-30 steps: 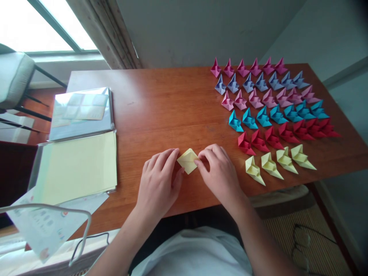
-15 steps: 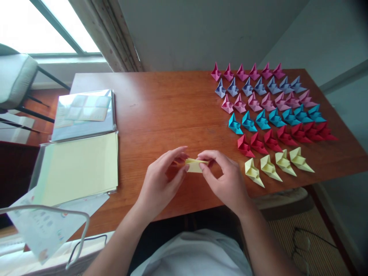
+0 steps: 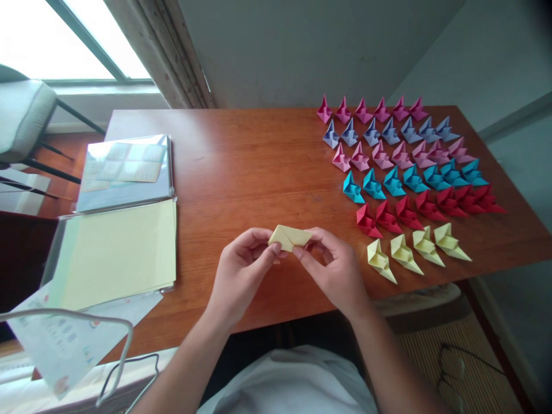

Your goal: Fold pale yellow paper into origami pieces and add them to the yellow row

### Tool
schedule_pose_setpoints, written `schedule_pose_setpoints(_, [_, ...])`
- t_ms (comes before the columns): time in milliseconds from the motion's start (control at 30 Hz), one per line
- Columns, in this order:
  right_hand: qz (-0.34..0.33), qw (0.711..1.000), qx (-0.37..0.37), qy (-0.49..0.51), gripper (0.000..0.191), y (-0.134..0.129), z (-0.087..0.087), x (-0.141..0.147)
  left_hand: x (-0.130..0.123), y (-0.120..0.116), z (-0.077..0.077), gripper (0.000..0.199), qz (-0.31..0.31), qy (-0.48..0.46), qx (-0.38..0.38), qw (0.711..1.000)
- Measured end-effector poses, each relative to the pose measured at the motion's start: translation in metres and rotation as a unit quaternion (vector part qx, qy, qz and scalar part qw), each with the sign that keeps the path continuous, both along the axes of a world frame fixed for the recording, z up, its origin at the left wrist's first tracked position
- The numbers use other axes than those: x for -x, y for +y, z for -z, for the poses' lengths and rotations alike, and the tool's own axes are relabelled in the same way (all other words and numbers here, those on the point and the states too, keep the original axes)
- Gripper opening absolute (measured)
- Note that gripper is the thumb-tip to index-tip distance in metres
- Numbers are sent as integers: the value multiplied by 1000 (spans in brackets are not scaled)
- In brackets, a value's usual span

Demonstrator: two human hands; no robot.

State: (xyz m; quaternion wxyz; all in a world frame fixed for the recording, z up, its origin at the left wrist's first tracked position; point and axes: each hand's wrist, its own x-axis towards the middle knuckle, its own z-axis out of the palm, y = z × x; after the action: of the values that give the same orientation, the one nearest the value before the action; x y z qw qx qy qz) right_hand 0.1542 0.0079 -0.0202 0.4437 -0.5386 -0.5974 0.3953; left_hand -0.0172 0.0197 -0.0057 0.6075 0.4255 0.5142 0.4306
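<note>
A small folded piece of yellow paper [image 3: 290, 236] is held up above the near part of the table. My left hand [image 3: 246, 267] is closed on its left end, thumb in front and fingers behind. My right hand [image 3: 334, 267] pinches its right end in the same way. A slanted crease or flap edge crosses the side facing me. To the right of my right hand stand several yellow folded paper pieces [image 3: 403, 253] in a row, with raised points and hollow middles.
Behind the yellow row are rows of red [image 3: 407, 211], turquoise [image 3: 393, 181], pink [image 3: 381, 154], lavender [image 3: 371, 133] and magenta [image 3: 363, 110] folded pieces. At left, yellow sheets [image 3: 118, 250] lie on an open clear folder [image 3: 125, 198]. A white cable or bar [image 3: 86, 315] crosses the lower left.
Between my hands the yellow paper has turned, so its broad flat face with a slanted edge now shows instead of its open upper edge. Both hands still hold its ends.
</note>
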Motion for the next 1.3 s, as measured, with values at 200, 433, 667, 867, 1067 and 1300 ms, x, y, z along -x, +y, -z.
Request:
schedule_pose_setpoints(200, [-24,982,-139,-123,18,5,-3,-4,9,1,4,16,30,190,-169,967])
schedule_pose_setpoints(433, [-55,921,-242,-300,24,5,13,-14,18,0,10,27,40,463,-412,783])
schedule_pose_setpoints(667, [-85,892,-271,-352,19,3,18,-12,17,-5,18,27,144,508,-451,720])
schedule_pose_setpoints(867, [-120,892,-229,-370,23,1,14,-16,18,-6,20,25,171,503,-442,722])
schedule_pose_setpoints(1067, [-159,892,-190,-378,21,5,3,-24,18,-13,18,23,184,519,-442,708])
schedule_pose_setpoints(1300, [-158,921,-154,-321,17,10,4,-27,12,-13,17,20,175,513,-423,726])
